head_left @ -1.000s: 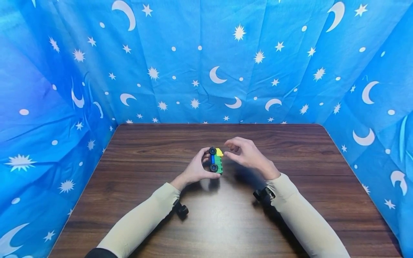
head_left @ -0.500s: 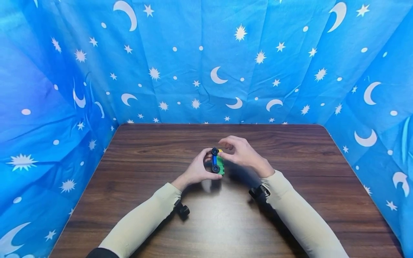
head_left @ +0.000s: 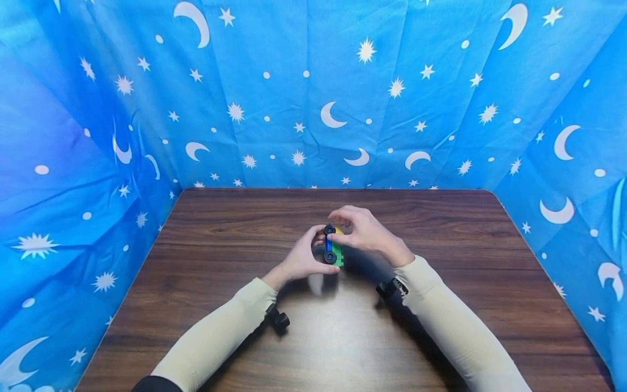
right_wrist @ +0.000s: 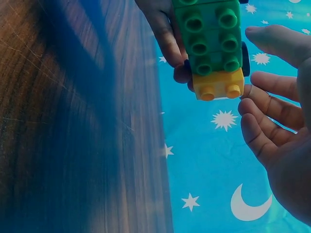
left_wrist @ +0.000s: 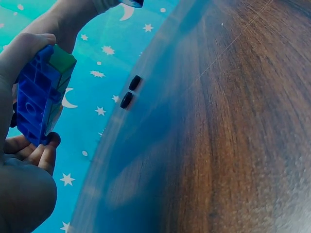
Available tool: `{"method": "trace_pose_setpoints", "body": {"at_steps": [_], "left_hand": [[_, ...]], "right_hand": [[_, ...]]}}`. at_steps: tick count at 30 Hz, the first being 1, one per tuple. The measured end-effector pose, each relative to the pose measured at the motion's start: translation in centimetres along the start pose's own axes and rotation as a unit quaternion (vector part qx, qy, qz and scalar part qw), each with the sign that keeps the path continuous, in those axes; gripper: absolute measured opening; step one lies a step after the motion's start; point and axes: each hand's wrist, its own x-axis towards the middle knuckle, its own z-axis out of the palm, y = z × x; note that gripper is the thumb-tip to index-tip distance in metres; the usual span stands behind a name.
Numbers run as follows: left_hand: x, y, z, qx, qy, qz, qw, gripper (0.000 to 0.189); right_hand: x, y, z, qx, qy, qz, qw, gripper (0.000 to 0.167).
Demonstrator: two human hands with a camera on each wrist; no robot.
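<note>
A small toy-brick car [head_left: 339, 255] stands nearly on end in my left hand [head_left: 296, 257], clear of the table, pinched between thumb and fingers. The right wrist view shows its green studded bricks [right_wrist: 212, 36] and a yellow brick [right_wrist: 218, 83] at one end. Its blue underside [left_wrist: 36, 97] faces the left wrist camera. Two black wheels are on the side turned up in the head view, one of them the lower wheel [head_left: 330, 257]. My right hand [head_left: 364, 231] has its fingers loosely bent around the yellow end, thumb overlapping the upper wheel in the head view.
Two loose black discs like wheels [left_wrist: 131, 92] lie on the brown wooden table [head_left: 235, 218] in the left wrist view. A blue cloth [head_left: 274, 98] with moons and stars hangs behind the table and at both sides. A black camera sits below each sleeve cuff.
My right hand has come in leftward from beside the car until its thumb overlaps the wheel side. The car has turned slightly in my left hand, the yellow brick now mostly covered.
</note>
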Motion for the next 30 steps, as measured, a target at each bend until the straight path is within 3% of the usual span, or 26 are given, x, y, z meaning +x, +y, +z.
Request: {"method": "trace_pose_setpoints", "body": {"at_steps": [7, 15, 30], "left_hand": [[0.0, 1.1, -0.7, -0.009, -0.013, -0.009, 0.9998, 0.096], [0.0, 0.0, -0.5, -0.005, -0.006, -0.011, 0.9999, 0.095], [0.2, 0.3, -0.7, 0.015, -0.01, -0.011, 0.9998, 0.095]], "right_hand": [[0.2, 0.2, 0.5, 0.0, -0.007, 0.005, 1.0, 0.037], [0.4, 0.2, 1.0, -0.003, -0.013, 0.001, 0.9999, 0.031], [0.8, -0.6, 0.4, -0.025, -0.043, -0.008, 0.9987, 0.023]]}}
